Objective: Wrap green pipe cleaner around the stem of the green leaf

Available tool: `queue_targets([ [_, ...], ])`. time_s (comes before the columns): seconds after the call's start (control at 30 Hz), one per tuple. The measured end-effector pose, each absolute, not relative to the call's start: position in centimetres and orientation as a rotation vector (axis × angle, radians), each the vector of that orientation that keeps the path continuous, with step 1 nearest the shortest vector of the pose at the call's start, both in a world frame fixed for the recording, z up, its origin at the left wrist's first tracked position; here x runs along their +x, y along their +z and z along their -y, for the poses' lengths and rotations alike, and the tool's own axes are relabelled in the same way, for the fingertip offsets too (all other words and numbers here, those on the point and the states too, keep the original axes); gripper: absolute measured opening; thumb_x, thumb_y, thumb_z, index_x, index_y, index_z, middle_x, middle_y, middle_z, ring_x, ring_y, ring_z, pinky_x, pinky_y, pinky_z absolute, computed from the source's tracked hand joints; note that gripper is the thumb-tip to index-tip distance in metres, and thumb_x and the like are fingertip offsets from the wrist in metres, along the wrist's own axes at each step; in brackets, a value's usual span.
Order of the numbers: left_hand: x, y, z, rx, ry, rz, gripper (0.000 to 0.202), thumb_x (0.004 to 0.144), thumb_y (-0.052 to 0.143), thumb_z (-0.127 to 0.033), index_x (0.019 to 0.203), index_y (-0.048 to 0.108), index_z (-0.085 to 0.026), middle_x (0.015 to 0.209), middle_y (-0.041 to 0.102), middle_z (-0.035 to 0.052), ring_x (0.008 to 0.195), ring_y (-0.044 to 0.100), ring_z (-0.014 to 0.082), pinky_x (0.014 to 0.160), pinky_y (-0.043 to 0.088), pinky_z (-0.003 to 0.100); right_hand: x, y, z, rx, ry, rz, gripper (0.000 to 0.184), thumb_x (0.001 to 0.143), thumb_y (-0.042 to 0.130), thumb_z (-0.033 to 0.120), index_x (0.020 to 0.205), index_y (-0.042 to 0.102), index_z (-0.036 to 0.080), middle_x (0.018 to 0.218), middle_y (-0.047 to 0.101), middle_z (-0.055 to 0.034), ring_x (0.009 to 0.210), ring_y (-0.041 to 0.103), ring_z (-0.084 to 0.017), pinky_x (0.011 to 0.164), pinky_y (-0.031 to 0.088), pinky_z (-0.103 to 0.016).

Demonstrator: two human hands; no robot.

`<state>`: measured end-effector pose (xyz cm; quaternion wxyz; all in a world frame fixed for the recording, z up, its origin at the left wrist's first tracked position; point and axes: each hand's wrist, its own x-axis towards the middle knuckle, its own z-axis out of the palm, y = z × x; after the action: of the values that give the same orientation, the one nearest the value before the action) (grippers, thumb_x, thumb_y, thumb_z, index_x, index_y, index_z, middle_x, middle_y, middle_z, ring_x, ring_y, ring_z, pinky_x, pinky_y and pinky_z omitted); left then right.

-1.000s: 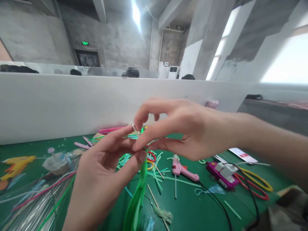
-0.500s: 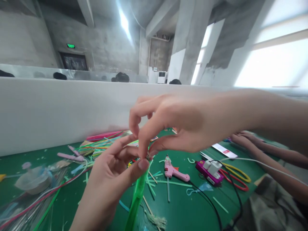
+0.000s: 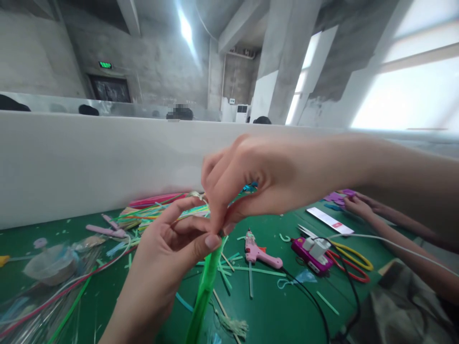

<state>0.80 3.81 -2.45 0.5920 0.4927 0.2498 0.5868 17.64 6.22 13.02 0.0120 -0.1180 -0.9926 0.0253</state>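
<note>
My left hand (image 3: 161,258) pinches the top end of a bright green, shiny strip (image 3: 205,294) between thumb and fingers. The strip hangs down toward the bottom edge of the view. Just above it, my right hand (image 3: 247,184) is closed, its thumb and index fingertips meeting at the same top end, right beside my left thumb. Whatever lies between the right fingertips is hidden. Behind the hands a pink glue gun (image 3: 260,255) lies on the green table, a glue stick (image 3: 251,282) projecting from its back. Below the strip's side lies a pale green tassel (image 3: 234,327).
A purple power strip (image 3: 311,258) with a white plug sits to the right, near red-and-yellow-handled scissors (image 3: 353,258) and a phone (image 3: 330,221). Another person's hands (image 3: 360,208) hold purple pieces. Coloured strips (image 3: 143,217), pink pliers (image 3: 107,231) and a plastic bowl (image 3: 52,267) are left.
My right hand's fingers have curled tighter, and its knuckles have shifted slightly right. My left hand stays at the strip's top. The other person's purple pieces now show more.
</note>
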Motion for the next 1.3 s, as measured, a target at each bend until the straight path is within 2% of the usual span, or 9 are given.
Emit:
queue_targets([
  [0.2, 0.9, -2.3, -3.9, 1.104, 1.374, -0.563, 0.052, 0.059, 0.084, 0.001, 0.102, 0.065, -0.022, 0.068, 0.075, -0.0018, 0.070, 0.071, 0.0111, 0.067, 0.053, 0.015, 17.7, 12.8, -6.2, -0.375, 0.126, 3.047, 0.017, 0.082, 0.072, 0.009, 0.081, 0.078, 0.025, 0.081, 0.077, 0.0068, 0.084, 0.070, -0.010, 0.075, 0.052, -0.019],
  [0.47, 0.8, -2.5, -3.8, 1.144, 1.381, -0.555, 0.037, 0.070, 0.085, -0.013, 0.102, 0.068, -0.024, 0.072, 0.074, -0.0025, 0.070, 0.068, 0.0077, 0.068, 0.052, 0.013, 18.4, 12.2, -6.4, -0.347, 0.173, 2.994, 0.017, 0.086, 0.069, 0.012, 0.084, 0.077, 0.027, 0.086, 0.077, 0.0037, 0.080, 0.069, -0.012, 0.074, 0.053, -0.024],
  [0.63, 0.9, -2.3, -3.9, 1.147, 1.397, -0.527, 0.039, 0.068, 0.086, -0.011, 0.101, 0.068, -0.024, 0.071, 0.075, -0.0027, 0.072, 0.070, 0.0089, 0.069, 0.053, 0.014, 18.5, 12.0, -6.5, -0.281, 0.118, 2.995, 0.018, 0.086, 0.067, 0.011, 0.081, 0.076, 0.026, 0.085, 0.076, 0.0039, 0.078, 0.067, -0.011, 0.074, 0.050, -0.023],
  [0.83, 1.2, -2.2, -3.3, 1.140, 1.424, -0.580, 0.036, 0.071, 0.085, -0.016, 0.101, 0.067, -0.023, 0.074, 0.075, -0.0014, 0.072, 0.070, 0.0101, 0.069, 0.053, 0.016, 18.7, 12.0, -6.3, -0.368, 0.094, 2.994, 0.015, 0.085, 0.069, 0.011, 0.085, 0.075, 0.025, 0.086, 0.074, 0.0029, 0.079, 0.066, -0.012, 0.071, 0.049, -0.025],
  [1.13, 1.4, -2.0, -2.7, 1.122, 1.462, -0.674, 0.036, 0.069, 0.086, -0.020, 0.099, 0.066, -0.022, 0.076, 0.075, 0.0007, 0.072, 0.069, 0.0130, 0.067, 0.053, 0.020, 17.8, 13.1, -5.5, -0.625, -0.026, 3.059, 0.005, 0.080, 0.073, 0.019, 0.076, 0.070, 0.021, 0.104, 0.068, -0.0033, 0.077, 0.061, -0.014, 0.064, 0.046, -0.027],
  [1.3, 1.2, -1.9, -2.7, 1.143, 1.500, -0.714, 0.026, 0.069, 0.085, -0.023, 0.085, 0.065, -0.021, 0.075, 0.072, 0.0007, 0.071, 0.066, 0.0131, 0.062, 0.049, 0.020, 17.8, 12.2, -5.9, -0.710, 0.215, 3.006, 0.005, 0.083, 0.066, 0.019, 0.079, 0.068, 0.022, 0.081, 0.072, 0.0011, 0.069, 0.062, -0.013, 0.057, 0.045, -0.026],
])
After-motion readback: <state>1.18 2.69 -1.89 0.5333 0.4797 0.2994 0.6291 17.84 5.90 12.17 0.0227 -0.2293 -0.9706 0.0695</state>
